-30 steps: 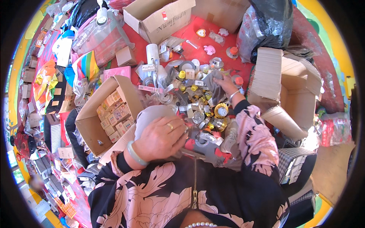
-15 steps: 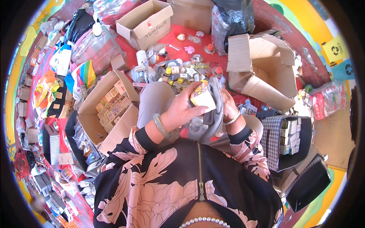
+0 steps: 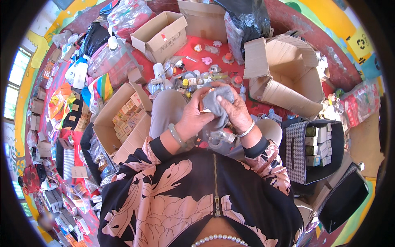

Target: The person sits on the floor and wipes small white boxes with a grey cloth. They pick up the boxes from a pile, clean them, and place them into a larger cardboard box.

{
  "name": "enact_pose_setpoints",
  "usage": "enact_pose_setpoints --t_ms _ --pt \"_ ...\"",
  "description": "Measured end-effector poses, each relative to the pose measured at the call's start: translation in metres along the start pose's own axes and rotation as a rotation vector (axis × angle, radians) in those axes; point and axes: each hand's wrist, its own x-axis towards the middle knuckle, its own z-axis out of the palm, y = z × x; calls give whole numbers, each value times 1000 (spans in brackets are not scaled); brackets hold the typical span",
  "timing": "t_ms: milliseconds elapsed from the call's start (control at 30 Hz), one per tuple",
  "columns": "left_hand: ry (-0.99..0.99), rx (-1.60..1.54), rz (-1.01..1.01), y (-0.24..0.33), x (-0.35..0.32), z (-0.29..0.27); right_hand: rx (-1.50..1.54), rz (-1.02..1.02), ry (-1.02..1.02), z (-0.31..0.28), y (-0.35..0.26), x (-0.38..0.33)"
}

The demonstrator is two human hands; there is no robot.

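Observation:
In front of my knees, my left hand (image 3: 193, 115) grips a small white and yellow carton (image 3: 205, 110), which is now mostly covered. A grey cloth (image 3: 219, 103) lies over it, and the fingers of my right hand (image 3: 239, 113) press the cloth against the carton. Both hands touch each other around it. Just beyond my hands is a jumble of small bottles and jars (image 3: 191, 80), some with yellow caps. To the left, an open cardboard box (image 3: 105, 111) holds rows of similar small cartons (image 3: 126, 119).
A large open cardboard box (image 3: 288, 94) stands at the far right, and another cardboard box (image 3: 160, 39) at the back. On the right, a houndstooth fabric bin (image 3: 295, 154) contains several narrow boxes (image 3: 319, 144). Bags and packages crowd the left side. Clear tape-like rings (image 3: 216, 140) lie between my legs.
My right hand has brought the grey cloth over the carton, from hanging beside it to covering most of it. The view has tilted slightly.

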Motion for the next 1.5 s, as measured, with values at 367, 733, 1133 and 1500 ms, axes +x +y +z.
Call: enact_pose_setpoints --t_ms 367,733,1133,1500 --pt "100 566 113 19 1 3 343 206 353 -44 3 15" --pt "56 1022 187 13 0 -5 -156 -59 140 7 28 3" --pt "258 -208 -323 -4 3 -16 205 -21 235 -31 -9 13" --pt "43 -459 -348 13 -3 0 82 -58 232 -6 23 9"
